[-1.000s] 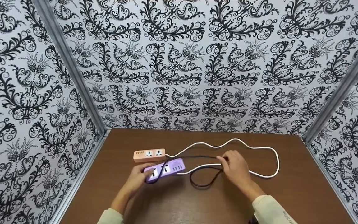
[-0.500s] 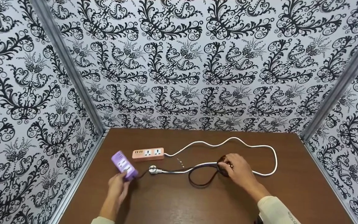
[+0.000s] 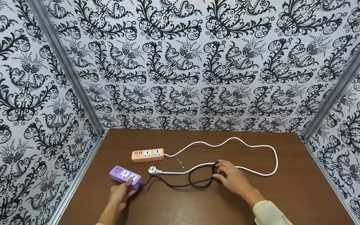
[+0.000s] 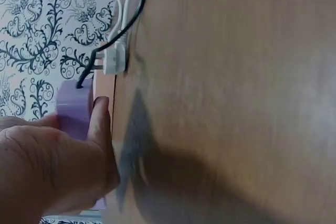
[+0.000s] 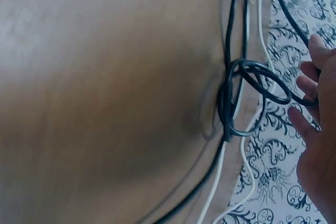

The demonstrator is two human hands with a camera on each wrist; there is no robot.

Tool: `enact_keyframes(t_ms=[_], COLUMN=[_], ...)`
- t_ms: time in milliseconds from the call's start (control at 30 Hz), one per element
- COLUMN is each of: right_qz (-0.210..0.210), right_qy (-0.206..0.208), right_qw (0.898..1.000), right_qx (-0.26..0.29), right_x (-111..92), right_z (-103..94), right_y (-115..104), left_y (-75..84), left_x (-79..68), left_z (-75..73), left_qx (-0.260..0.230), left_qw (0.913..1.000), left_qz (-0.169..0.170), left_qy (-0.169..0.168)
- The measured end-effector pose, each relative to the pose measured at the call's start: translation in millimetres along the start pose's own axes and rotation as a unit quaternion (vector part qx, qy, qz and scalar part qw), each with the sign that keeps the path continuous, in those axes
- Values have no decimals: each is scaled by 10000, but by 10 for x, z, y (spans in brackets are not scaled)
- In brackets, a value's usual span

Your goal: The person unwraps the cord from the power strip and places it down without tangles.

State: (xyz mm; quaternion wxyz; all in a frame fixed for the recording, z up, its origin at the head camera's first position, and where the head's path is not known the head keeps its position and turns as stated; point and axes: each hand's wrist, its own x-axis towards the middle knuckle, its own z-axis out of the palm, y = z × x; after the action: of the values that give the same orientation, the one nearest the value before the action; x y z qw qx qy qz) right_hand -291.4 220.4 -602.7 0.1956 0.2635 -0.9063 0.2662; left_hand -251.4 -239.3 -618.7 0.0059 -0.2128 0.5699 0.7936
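My left hand (image 3: 119,195) grips one end of a purple power strip (image 3: 116,173), thumb on top beside a socket. In the left wrist view, the strip (image 4: 74,109) sits between thumb and fingers. A black cable (image 3: 180,186) runs from the strip's right end across the table into a loop. My right hand (image 3: 235,178) holds part of this cable beside the loop. Seen from the right wrist, the black cable (image 5: 230,98) bunches in several coils and passes into the curled fingers (image 5: 307,85). The cable's far end is hidden.
Behind lies an orange power strip (image 3: 141,158); its white cable (image 3: 277,159) sweeps right and back under the black loop to a white plug (image 3: 152,170). Small white bits (image 3: 180,163) lie near the plug. Patterned walls (image 3: 180,78) enclose the brown table (image 3: 173,207).
The purple strip has moved left, away from the orange one, turned round and come lower. Its black cable now trails rightward. The right hand has shifted slightly left with the cable, exposing the white plug.
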Motion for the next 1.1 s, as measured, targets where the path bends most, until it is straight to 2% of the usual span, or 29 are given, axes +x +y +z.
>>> enact_keyframes(t_ms=[167,267,367,500,600,633,667,700,800,833,867,933,967,1033,1100], right_qz=[-97,-6,322,971,1443,1566,1674,1744,2029,2092,2140,2245,2250,2237,2223], right_qy=[-221,-110,311,823,707,610,516,439,222,180,137,48,50,80,140], right_qw=[9997,9999,9989,9918,9869,9856,9844,9836,9789,9777,9767,9745,9743,9746,9748], right_qx=[11,122,164,128,137,156,155,130,96,80,61,56,62,70,96], right_x=[-60,-70,-86,-157,-232,-255,-276,-297,-354,-372,-389,-423,-436,-453,-451], right_z=[38,-22,-131,-307,-411,-436,-458,-476,-544,-567,-590,-635,-650,-668,-666], right_y=[-31,12,110,268,361,383,400,416,445,453,462,485,496,512,510], left_y=[-2,-5,-2,0,19,27,41,50,69,72,75,48,25,-47,-174], left_x=[-8,-12,-24,-46,-68,-72,-77,-73,-67,-68,-77,-117,-153,-237,-317], left_z=[-47,-97,-147,-170,-139,-122,-105,-89,-40,-21,2,83,138,293,496], left_qx=[493,925,1462,2116,2541,2789,3179,3608,4738,5019,5214,5289,5316,5360,5354], left_qw=[9983,9949,9880,9760,9666,9600,9480,9322,8747,8553,8397,8241,8165,7985,7754], left_qz=[-225,-330,-439,-504,-336,-198,-24,166,753,971,1194,1712,2005,2633,3335], left_qy=[200,246,213,71,72,125,178,258,691,839,941,1085,1026,764,287])
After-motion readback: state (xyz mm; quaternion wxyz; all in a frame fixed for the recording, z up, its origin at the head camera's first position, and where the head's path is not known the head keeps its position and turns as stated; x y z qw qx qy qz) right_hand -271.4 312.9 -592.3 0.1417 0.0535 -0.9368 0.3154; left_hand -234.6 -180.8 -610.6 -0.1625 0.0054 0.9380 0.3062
